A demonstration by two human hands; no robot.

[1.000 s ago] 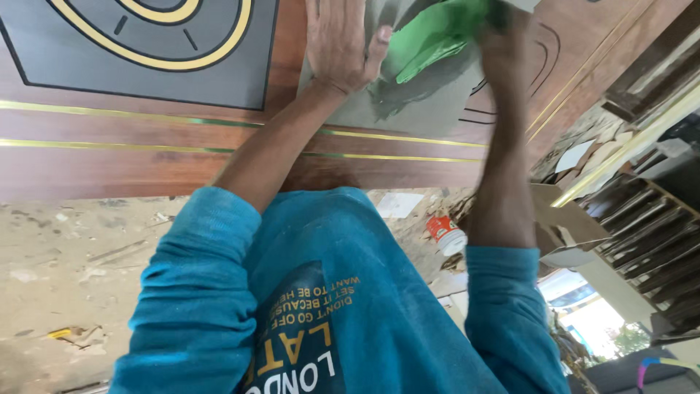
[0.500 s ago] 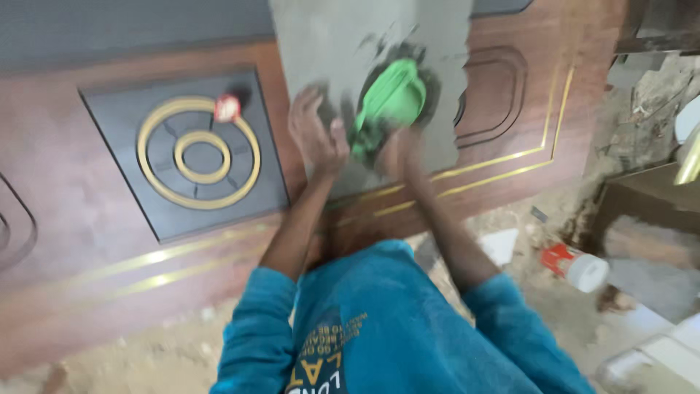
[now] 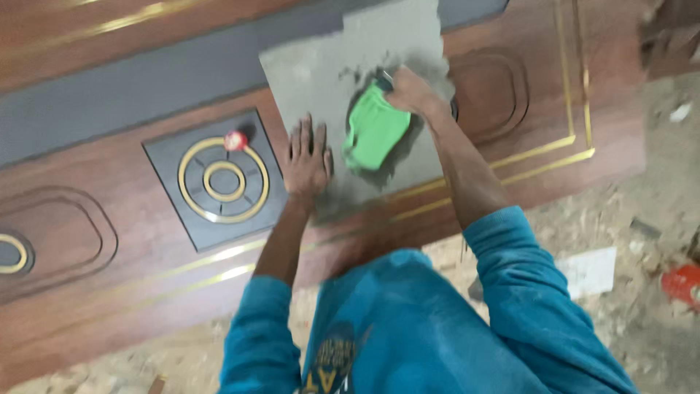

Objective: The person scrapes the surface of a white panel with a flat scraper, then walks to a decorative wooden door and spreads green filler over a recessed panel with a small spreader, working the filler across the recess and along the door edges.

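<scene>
the right hand (image 3: pixel 408 91) is clenched on a green cloth (image 3: pixel 375 131), soft, light and likely wet, best gripped bunched at its top edge, lying on the grey patch (image 3: pixel 321 66) of the door (image 3: pixel 109 299), while the left hand (image 3: pixel 306 160) rests flat and released beside it.

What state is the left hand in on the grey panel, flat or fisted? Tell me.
Flat. The left hand lies palm-down on the grey panel with fingers spread, beside the green cloth.

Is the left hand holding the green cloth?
No. The left hand lies flat on the grey sheet, while the right hand grips the green cloth.
</scene>
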